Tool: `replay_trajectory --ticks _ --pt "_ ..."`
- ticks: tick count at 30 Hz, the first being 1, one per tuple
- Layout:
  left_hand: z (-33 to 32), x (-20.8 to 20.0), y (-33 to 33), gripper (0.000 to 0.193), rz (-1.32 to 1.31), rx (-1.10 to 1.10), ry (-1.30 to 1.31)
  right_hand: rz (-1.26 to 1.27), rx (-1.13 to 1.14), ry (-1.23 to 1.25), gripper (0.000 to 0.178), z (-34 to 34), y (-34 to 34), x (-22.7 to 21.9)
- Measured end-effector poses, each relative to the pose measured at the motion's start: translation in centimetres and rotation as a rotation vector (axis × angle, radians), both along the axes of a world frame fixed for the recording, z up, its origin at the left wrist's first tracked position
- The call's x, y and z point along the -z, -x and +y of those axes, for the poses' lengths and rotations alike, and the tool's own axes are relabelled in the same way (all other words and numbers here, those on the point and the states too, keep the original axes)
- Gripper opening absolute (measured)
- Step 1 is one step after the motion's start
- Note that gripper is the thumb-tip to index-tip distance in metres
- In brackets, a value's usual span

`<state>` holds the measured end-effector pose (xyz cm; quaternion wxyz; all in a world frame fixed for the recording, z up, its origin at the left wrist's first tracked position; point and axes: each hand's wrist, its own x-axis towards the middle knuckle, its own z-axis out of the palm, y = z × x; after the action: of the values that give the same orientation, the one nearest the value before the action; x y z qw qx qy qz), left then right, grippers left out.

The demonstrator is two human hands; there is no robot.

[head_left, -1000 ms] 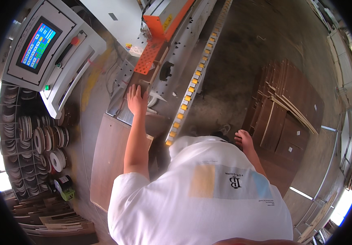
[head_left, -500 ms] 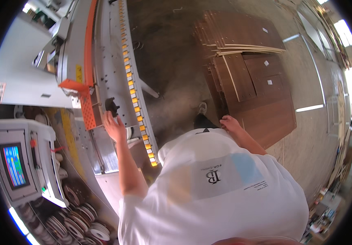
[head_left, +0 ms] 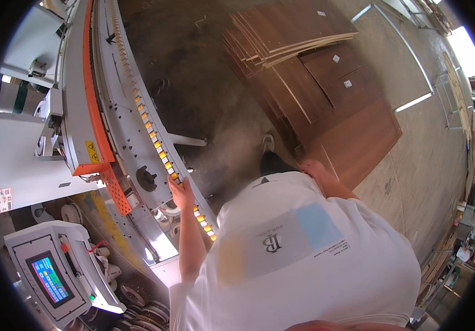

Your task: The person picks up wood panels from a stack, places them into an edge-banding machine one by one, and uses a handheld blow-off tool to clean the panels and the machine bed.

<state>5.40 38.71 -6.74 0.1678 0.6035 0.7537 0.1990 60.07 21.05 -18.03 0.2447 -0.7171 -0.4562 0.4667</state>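
Observation:
My left hand point(head_left: 181, 194) is at the roller rail point(head_left: 163, 156), a long strip of yellow and white rollers along the machine's edge. Its fingers are apart and rest against the rail, holding nothing I can see. Just left of it, a black knob point(head_left: 146, 178) sits on the grey machine bed point(head_left: 125, 124). My right hand point(head_left: 313, 167) hangs low beside my body, at the near edge of a stack of brown panels point(head_left: 353, 143). Its fingers are small and blurred, so whether it touches a panel is unclear.
An orange perforated guard point(head_left: 117, 193) juts from the machine. Left of me stands a control console point(head_left: 72, 265) with a lit screen point(head_left: 50, 278). Rolls of edge banding point(head_left: 152, 315) lie below it. A support leg point(head_left: 188, 140) sticks out from the rail.
My left hand has moved from beside the black knob to the roller rail. The view has swung, so the panels sit further left. My right hand stays by the stack.

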Motion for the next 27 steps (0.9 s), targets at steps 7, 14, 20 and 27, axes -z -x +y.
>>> replay_trajectory --ticks 7,14,20,27 --pt "0.5 -1.0 -1.2 0.080 0.090 -0.077 0.191 0.219 0.413 0.238 0.019 5.6 -0.7 1.2" --pt "1.3 -2.8 -3.1 0.079 0.082 -0.203 0.307 0.358 0.721 0.334 0.029 10.2 -6.8 6.1" --pt "1.8 -2.4 -3.8 0.073 0.097 -0.219 0.293 0.192 1.004 0.421 0.056 15.8 -12.6 10.0" --pt "2.1 -2.3 -4.5 0.071 0.128 -0.236 0.290 0.178 1.162 0.526 0.059 19.5 -15.9 12.1"
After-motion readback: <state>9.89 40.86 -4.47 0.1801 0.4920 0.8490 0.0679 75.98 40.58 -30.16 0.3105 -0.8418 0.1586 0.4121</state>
